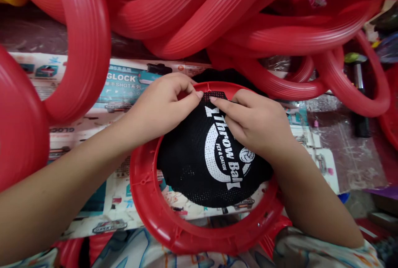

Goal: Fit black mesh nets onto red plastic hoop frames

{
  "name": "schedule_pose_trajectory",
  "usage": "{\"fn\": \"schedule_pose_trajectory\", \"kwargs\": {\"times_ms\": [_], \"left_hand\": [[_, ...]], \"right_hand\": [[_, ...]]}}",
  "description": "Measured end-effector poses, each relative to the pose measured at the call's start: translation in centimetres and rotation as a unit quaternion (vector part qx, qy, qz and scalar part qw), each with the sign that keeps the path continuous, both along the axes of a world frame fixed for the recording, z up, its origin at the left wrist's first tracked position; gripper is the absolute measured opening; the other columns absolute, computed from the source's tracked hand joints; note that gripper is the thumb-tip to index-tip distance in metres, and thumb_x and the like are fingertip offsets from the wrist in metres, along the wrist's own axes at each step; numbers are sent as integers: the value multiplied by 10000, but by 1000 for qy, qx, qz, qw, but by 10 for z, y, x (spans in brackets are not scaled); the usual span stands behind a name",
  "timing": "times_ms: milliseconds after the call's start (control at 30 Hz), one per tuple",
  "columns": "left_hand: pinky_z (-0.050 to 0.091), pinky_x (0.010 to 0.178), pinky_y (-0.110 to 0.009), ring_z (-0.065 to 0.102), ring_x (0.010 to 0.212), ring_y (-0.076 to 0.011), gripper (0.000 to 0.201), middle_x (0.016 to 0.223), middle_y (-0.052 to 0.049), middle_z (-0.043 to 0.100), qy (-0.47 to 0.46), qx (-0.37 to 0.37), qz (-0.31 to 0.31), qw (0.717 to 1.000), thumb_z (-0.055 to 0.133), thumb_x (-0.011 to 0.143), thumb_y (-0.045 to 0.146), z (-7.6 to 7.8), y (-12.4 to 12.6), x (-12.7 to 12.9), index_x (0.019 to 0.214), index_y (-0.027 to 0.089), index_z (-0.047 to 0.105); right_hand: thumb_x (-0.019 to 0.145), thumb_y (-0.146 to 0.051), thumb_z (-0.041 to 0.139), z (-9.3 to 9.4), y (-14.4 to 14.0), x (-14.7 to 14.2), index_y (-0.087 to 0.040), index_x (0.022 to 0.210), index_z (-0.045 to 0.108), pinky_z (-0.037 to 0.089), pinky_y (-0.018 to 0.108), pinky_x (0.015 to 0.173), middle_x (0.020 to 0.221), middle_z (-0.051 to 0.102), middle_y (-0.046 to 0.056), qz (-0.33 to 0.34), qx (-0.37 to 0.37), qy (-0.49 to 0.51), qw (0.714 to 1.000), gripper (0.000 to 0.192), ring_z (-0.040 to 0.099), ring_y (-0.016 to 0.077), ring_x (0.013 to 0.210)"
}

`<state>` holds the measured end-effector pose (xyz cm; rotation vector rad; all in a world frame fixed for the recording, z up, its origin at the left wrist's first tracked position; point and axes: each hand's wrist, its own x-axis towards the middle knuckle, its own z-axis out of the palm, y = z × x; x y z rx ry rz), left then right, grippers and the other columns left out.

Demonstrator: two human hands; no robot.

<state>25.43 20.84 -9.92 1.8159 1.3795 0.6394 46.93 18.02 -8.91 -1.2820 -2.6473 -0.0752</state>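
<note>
A red plastic ring [146, 214] lies in front of me, its hollow inner side with small posts facing up. Across its opening is a black mesh cloth [186, 152] printed "Throw Ball" in white. My left hand [169, 102] pinches the cloth's far edge between thumb and fingertips at the ring's far rim. Close beside it, my right hand [258, 118] presses the same edge with its index finger, the other fingers curled over the cloth. The cloth's near edge hangs loose inside the ring. More black cloth shows behind the far rim.
Many red ribbed rings [199, 15] are heaped across the back and left. Printed cardboard [124, 81] covers the work surface under the ring. A screwdriver-like tool [359, 81] stands at the right, near clear plastic wrap [351, 156].
</note>
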Motion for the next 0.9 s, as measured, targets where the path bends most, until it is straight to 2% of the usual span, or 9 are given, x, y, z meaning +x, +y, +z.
{"fn": "schedule_pose_trajectory", "kwargs": {"times_ms": [100, 400, 667, 900], "left_hand": [[420, 745, -367, 578, 825, -205, 243, 963, -77, 682, 9, 3, 5, 1000, 511, 834, 392, 1, 0, 1, 721, 182, 559], [468, 865, -357, 576, 833, -186, 209, 903, -37, 681, 31, 9, 22, 999, 534, 817, 342, 4, -1, 3, 674, 190, 523], [460, 885, -357, 574, 851, -191, 184, 919, -38, 673, 21, -4, 28, 999, 561, 795, 321, 5, -1, 3, 667, 193, 526], [422, 790, -337, 520, 752, -167, 154, 792, -7, 621, 34, -26, 38, 998, 583, 749, 300, 6, -1, 3, 655, 189, 532]], "right_hand": [[1016, -263, 379, 2, -1, -1, -243, 1269, 695, 296, 296, 612, 883, 666, 56, -16, -3, -28, 999, 406, 549, 164, 744], [1012, -268, 386, 8, -3, -9, -318, 1358, 629, 179, 304, 584, 846, 655, 49, -48, -35, -81, 995, 426, 515, 161, 741], [993, -280, 432, 1, -4, -6, -332, 1320, 662, 175, 312, 568, 831, 663, 44, -30, -4, -50, 998, 403, 525, 163, 714], [981, -252, 449, 3, -5, -6, -310, 1307, 674, 204, 320, 565, 860, 706, 41, -27, -8, -34, 999, 400, 555, 172, 707]]}}
